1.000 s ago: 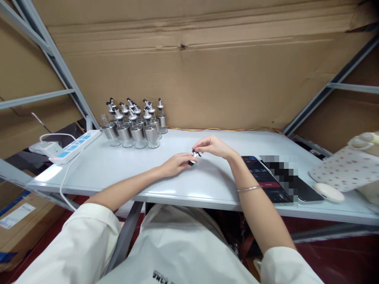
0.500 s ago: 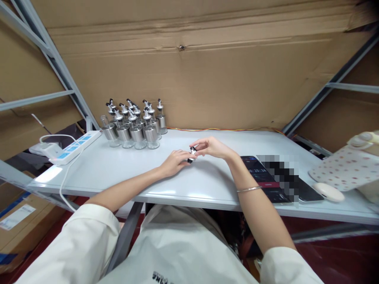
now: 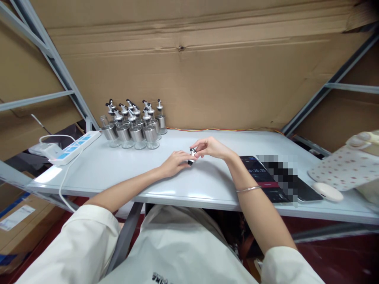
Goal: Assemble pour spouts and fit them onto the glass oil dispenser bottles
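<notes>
small silver-and-black, spout-shaped stopper [image 3: 193, 151] held between two bare hands, left of the flat black touchscreen phone [image 3: 265, 179].
nearest, left of that phone, the bare left hand [image 3: 176, 162] had its fingers closed over the stopper's lower black end, while the bare right hand [image 3: 213, 148] pinched around its upper end; exact finger contact was too small to tell. the piece looked light and stiff, its smooth metal probably slippery, so the broader silver middle seemed a steadier hold than the thin tip. farther off, beyond and left of the phone, stood the cluster of clear-glass, steel-banded bottles [image 3: 138, 136], likely heavier and breakable.
</notes>
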`<control>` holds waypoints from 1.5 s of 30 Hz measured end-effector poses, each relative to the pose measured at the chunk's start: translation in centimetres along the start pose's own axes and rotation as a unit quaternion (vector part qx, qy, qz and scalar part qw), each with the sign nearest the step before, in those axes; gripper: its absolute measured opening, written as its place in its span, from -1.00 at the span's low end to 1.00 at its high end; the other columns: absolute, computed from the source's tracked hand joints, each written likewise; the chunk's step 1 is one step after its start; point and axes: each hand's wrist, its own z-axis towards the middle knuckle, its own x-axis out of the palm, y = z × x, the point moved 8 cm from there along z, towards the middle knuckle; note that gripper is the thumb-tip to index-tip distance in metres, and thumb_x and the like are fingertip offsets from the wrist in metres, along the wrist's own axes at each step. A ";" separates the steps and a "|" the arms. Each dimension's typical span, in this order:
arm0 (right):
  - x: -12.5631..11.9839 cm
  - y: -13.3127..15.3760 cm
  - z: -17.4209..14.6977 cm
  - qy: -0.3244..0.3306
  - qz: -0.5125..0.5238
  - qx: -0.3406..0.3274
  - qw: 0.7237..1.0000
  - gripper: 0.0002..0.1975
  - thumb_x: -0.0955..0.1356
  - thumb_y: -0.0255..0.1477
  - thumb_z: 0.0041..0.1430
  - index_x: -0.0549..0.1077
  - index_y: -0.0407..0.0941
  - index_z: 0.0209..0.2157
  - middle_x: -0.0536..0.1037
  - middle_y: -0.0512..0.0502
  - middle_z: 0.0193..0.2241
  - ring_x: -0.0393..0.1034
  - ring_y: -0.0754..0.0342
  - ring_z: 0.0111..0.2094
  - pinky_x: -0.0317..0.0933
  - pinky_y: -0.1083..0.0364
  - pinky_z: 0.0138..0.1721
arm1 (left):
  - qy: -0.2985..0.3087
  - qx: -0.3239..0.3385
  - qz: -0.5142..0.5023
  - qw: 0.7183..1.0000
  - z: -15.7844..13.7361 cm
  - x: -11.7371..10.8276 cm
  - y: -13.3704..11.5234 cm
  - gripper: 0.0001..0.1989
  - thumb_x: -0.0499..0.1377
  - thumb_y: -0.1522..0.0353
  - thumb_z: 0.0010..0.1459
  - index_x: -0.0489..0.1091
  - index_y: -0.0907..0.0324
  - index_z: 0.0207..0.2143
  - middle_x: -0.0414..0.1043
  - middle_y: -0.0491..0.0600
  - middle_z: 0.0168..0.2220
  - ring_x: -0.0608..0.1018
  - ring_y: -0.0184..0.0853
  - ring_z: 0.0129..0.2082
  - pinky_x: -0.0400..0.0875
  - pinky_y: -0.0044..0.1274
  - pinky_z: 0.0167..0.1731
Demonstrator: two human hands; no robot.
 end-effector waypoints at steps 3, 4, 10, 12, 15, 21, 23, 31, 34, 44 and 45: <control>0.1 -0.2 0.0 0.004 0.020 0.005 1.000 -0.58 0.55 -0.38 -0.34 0.56 -0.18 -0.32 0.56 -0.03 -0.60 0.43 0.13 -0.56 0.33 0.13 -0.47 | 0.003 -0.003 0.021 1.000 -0.1 0.0 0.0 -0.69 0.10 0.35 0.21 0.36 0.06 0.01 0.45 -0.01 -0.03 0.40 -0.27 -0.02 0.12 -0.38 0.01; 0.1 -0.2 0.0 0.004 0.027 0.004 1.000 -0.58 0.55 -0.37 -0.34 0.57 -0.18 -0.33 0.56 -0.03 -0.61 0.43 0.14 -0.56 0.35 0.13 -0.46 | 0.002 0.000 0.027 1.000 -0.1 0.0 -0.1 -0.69 0.09 0.35 0.21 0.36 0.05 0.02 0.45 -0.01 -0.02 0.40 -0.27 -0.02 0.11 -0.38 0.01; 0.2 0.3 -0.3 0.007 0.076 0.000 0.997 -0.56 0.57 -0.35 -0.38 0.57 -0.18 -0.34 0.55 -0.01 -0.61 0.45 0.13 -0.55 0.38 0.10 -0.41 | -0.034 0.026 0.063 0.997 -0.4 -0.5 -0.6 -0.71 0.06 0.31 0.24 0.36 0.05 0.01 0.46 0.00 -0.03 0.41 -0.29 -0.03 0.02 -0.36 0.04; 0.1 0.6 -0.5 0.006 0.089 -0.001 0.996 -0.55 0.57 -0.35 -0.37 0.58 -0.19 -0.33 0.56 -0.02 -0.60 0.45 0.14 -0.55 0.38 0.10 -0.40 | -0.048 0.038 0.069 0.996 -0.5 -0.7 -0.9 -0.71 0.05 0.30 0.25 0.36 0.06 0.01 0.47 0.00 -0.03 0.41 -0.29 -0.04 0.01 -0.37 0.04; 0.0 0.5 -0.7 0.008 0.104 0.011 0.994 -0.56 0.55 -0.29 -0.30 0.59 -0.18 -0.30 0.58 -0.06 -0.54 0.44 0.16 -0.55 0.38 0.09 -0.37 | -0.061 0.055 0.057 0.995 -0.6 -1.0 -1.3 -0.70 0.04 0.28 0.25 0.35 0.08 0.02 0.47 0.00 -0.04 0.43 -0.30 -0.04 0.01 -0.39 0.04; 0.0 0.3 -0.7 0.023 0.140 0.000 0.990 -0.55 0.55 -0.35 -0.28 0.58 -0.15 -0.23 0.56 -0.01 -0.51 0.41 0.19 -0.53 0.36 0.07 -0.32 | -0.066 0.058 -0.005 0.996 -0.3 -1.1 -1.0 -0.64 0.05 0.22 0.23 0.32 0.06 0.06 0.47 0.00 -0.04 0.44 -0.28 -0.04 0.11 -0.41 0.01; 0.0 0.3 -0.6 0.025 0.134 -0.012 0.991 -0.56 0.55 -0.36 -0.27 0.58 -0.16 -0.24 0.55 0.00 -0.53 0.41 0.18 -0.54 0.35 0.09 -0.35 | -0.065 0.065 -0.021 0.996 -0.2 -1.0 -1.0 -0.63 0.05 0.21 0.22 0.32 0.06 0.06 0.47 0.00 -0.04 0.44 -0.28 -0.04 0.16 -0.43 -0.01; 0.0 0.6 -0.5 0.022 0.087 -0.028 0.996 -0.59 0.53 -0.37 -0.23 0.56 -0.18 -0.25 0.54 0.00 -0.56 0.37 0.19 -0.56 0.28 0.13 -0.44 | -0.046 0.077 -0.015 0.996 -0.2 -0.8 -0.9 -0.65 0.04 0.24 0.24 0.33 0.07 0.05 0.45 0.01 -0.03 0.44 -0.28 -0.03 0.20 -0.42 0.00; 0.3 0.6 -0.7 0.053 0.071 -0.027 0.996 -0.56 0.53 -0.40 -0.22 0.56 -0.17 -0.20 0.53 0.02 -0.54 0.37 0.20 -0.54 0.28 0.14 -0.44 | -0.027 0.076 -0.008 0.997 -0.2 -0.5 -1.2 -0.66 0.04 0.24 0.24 0.34 0.10 0.03 0.45 0.03 -0.03 0.44 -0.28 -0.03 0.20 -0.42 0.00; 0.1 0.7 -0.8 0.052 0.078 -0.025 0.995 -0.61 0.53 -0.42 -0.25 0.54 -0.16 -0.28 0.50 0.05 -0.56 0.37 0.19 -0.54 0.29 0.12 -0.42 | -0.035 0.114 -0.059 0.991 -0.2 -0.6 -2.0 -0.66 0.05 0.26 0.23 0.35 0.14 0.03 0.46 0.06 -0.03 0.47 -0.29 -0.07 0.28 -0.43 0.00; 0.1 0.7 -0.8 0.050 0.081 -0.024 0.995 -0.61 0.53 -0.42 -0.26 0.53 -0.17 -0.28 0.49 0.05 -0.56 0.37 0.19 -0.54 0.29 0.12 -0.42 | -0.033 0.113 -0.063 0.991 -0.2 -0.5 -2.0 -0.66 0.06 0.26 0.23 0.34 0.13 0.03 0.45 0.06 -0.03 0.47 -0.29 -0.06 0.29 -0.42 0.01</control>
